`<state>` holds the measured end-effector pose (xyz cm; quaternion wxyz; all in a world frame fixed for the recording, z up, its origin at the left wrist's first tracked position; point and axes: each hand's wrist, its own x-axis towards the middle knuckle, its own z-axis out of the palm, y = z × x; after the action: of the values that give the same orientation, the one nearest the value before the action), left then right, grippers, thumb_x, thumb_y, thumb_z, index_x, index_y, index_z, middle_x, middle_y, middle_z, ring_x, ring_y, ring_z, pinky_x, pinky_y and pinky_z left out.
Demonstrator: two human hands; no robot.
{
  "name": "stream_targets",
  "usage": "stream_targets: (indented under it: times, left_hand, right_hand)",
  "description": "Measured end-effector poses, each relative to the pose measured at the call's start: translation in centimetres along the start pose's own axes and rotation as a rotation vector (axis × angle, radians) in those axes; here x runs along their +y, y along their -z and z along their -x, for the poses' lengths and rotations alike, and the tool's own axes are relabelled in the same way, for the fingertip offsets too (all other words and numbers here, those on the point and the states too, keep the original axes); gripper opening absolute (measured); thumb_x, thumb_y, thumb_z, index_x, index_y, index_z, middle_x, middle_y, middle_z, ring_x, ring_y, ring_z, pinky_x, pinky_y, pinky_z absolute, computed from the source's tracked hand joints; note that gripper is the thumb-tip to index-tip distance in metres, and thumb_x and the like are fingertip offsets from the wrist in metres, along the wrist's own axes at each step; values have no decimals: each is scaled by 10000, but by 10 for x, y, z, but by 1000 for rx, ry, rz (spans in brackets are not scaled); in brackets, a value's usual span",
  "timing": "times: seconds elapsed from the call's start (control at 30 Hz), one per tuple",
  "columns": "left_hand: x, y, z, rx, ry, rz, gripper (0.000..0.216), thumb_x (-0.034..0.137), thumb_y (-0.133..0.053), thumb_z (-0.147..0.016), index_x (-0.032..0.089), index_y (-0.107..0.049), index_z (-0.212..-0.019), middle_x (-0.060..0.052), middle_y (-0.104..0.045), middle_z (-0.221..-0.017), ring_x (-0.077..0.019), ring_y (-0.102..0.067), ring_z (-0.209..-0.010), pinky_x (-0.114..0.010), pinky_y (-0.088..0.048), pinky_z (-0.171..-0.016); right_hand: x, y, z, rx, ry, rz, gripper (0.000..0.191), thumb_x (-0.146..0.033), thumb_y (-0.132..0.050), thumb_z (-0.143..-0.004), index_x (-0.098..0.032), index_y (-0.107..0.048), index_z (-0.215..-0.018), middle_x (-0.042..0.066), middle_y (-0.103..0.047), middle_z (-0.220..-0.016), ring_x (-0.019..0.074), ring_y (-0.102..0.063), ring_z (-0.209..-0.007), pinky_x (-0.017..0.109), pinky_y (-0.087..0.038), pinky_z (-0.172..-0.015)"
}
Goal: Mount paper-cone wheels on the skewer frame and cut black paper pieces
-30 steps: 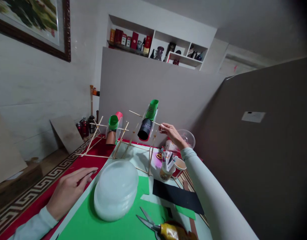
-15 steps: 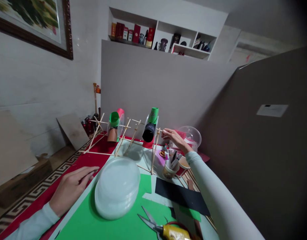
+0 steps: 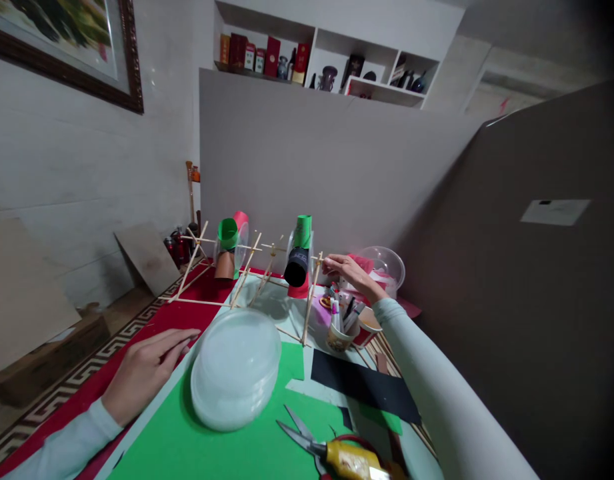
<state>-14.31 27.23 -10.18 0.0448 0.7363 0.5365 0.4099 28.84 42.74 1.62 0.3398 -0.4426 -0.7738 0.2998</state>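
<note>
A frame of thin wooden sticks stands on the table. It carries two wheels: a left one with green, red and brown paper tubes, and a right one with green, black and red tubes. My right hand reaches out and pinches the end of the stick axle just right of the right wheel. My left hand lies flat with fingers stretched out on the red cloth, beside a stack of clear plastic lids.
Green paper and a black strip cover the near table. Scissors and a yellow glue gun lie at the front. A cup of pens, a red cup and a clear bowl stand right. Grey partitions close off the back and right.
The right wheel's axle has come down from a raised, tilted position onto the stick frame, with my right hand following it. My left hand stayed put.
</note>
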Motion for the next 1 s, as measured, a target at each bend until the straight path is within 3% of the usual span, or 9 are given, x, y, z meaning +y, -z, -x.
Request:
stream_targets:
  times: [0.33,0.5,0.77,1.0]
  left_hand:
    - [-4,0,1,-5,-21,-9,375,467,-506,-895,239,-779,-1014,-24,-788,-1032,-208,-739,-934,-278,-553,-890]
    - [-2,1,1,-27,-39,-12,361,441,-509,-902,230,-769,-1036,-32,-784,-1053,-211,-735,-948,-287,-551,-895]
    - [2,-2,-1,-3,-77,13,321,418,-523,-889,249,-769,-1007,-22,-790,-1030,-216,-741,-928,-306,-566,-880]
    - [12,4,-2,16,-127,-26,349,422,-487,-892,239,-770,-984,-51,-792,-1005,-247,-747,-903,-344,-574,-857]
  right_hand:
    - [-9,0,-7,50,46,295,264,-387,-574,-981,-139,-655,-1025,34,-683,-947,151,-664,-788,333,-569,-730]
    - [-18,6,-3,97,21,533,236,-364,-585,-976,-151,-660,-1047,46,-683,-1024,176,-666,-874,362,-568,-792]
    - [-63,-2,17,261,60,832,255,-350,-548,-992,-163,-635,-1141,77,-662,-1141,222,-631,-1055,459,-492,-955]
    - [-85,-16,17,177,-10,999,250,-340,-587,-975,-164,-642,-1143,81,-658,-1177,219,-642,-1049,452,-524,-933]
